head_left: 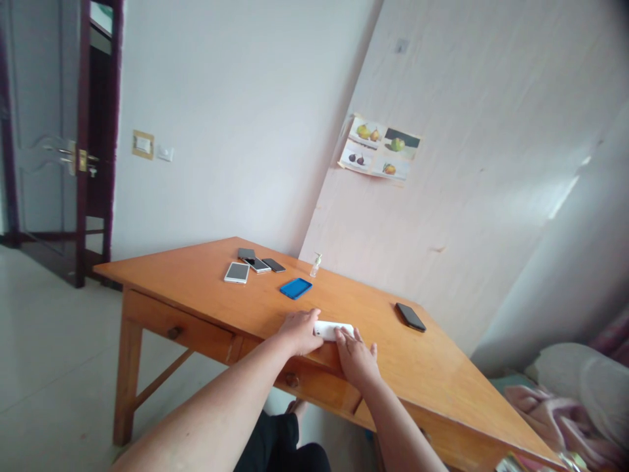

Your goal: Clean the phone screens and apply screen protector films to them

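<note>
A white smartphone [330, 330] lies near the front edge of the wooden table [383, 308], with a camera spot at its left end. My left hand [299, 333] grips that end, thumb at the near side and fingers at the far side. On the right end rest the fingers of my right hand [358, 357], somewhat spread on top of the phone; its palm is turned down. Just beyond my left hand is a blue phone case [295, 288], lying apart from both hands.
A white tablet-like phone [236, 273], a white-edged phone [258, 265], a black phone [274, 265] and a grey phone [246, 254] lie at the back left. A pump bottle [316, 265] stands by the wall; a dark phone [410, 317] lies to the right.
</note>
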`<state>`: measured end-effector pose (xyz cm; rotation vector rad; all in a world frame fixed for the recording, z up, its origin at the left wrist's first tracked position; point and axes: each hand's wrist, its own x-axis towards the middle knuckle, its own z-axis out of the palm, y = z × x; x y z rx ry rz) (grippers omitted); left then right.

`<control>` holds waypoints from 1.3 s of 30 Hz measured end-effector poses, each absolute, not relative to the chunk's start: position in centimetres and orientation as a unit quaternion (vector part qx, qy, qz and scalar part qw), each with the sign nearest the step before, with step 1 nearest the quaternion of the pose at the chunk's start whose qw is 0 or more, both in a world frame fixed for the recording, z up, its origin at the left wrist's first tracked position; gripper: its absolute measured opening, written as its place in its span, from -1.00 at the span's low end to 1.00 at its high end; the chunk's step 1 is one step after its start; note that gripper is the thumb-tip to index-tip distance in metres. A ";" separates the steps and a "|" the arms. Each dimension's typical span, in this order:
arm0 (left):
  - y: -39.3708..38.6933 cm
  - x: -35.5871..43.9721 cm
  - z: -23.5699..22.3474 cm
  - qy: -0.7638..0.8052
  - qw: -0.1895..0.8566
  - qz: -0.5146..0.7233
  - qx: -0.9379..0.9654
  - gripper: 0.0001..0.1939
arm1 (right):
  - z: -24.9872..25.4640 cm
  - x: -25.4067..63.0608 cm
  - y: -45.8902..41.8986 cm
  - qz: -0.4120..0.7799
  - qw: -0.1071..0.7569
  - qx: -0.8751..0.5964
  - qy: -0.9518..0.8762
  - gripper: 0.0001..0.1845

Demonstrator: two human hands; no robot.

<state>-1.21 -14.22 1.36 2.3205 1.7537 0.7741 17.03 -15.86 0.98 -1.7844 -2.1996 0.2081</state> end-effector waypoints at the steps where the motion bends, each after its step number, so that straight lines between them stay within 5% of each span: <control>1: -14.2 -1.2 1.3 0.582 0.063 0.258 0.769 -0.34 | 1.1 17.5 -15.5 0.072 0.150 -0.651 -0.741 -0.44; 11: -14.1 -1.2 1.0 0.593 0.046 0.263 0.759 -0.40 | 1.2 15.4 -16.5 0.060 0.110 -0.568 -0.814 -0.43; 17: -14.2 -1.1 0.9 0.587 0.043 0.268 0.763 -0.34 | 1.9 17.4 -15.2 0.052 0.100 -0.690 -0.715 -0.43; 24: -14.2 -1.3 0.7 0.589 0.048 0.274 0.759 -0.39 | 2.2 14.2 -16.1 0.086 0.104 -0.534 -0.835 -0.43; 31: -14.1 -1.2 0.6 0.587 0.048 0.278 0.759 -0.26 | 2.8 16.4 -14.3 0.037 0.073 -0.688 -0.721 -0.41; 39: -14.1 -1.2 0.5 0.592 0.048 0.280 0.754 -0.35 | 2.4 14.4 -14.7 0.035 0.041 -0.559 -0.828 -0.43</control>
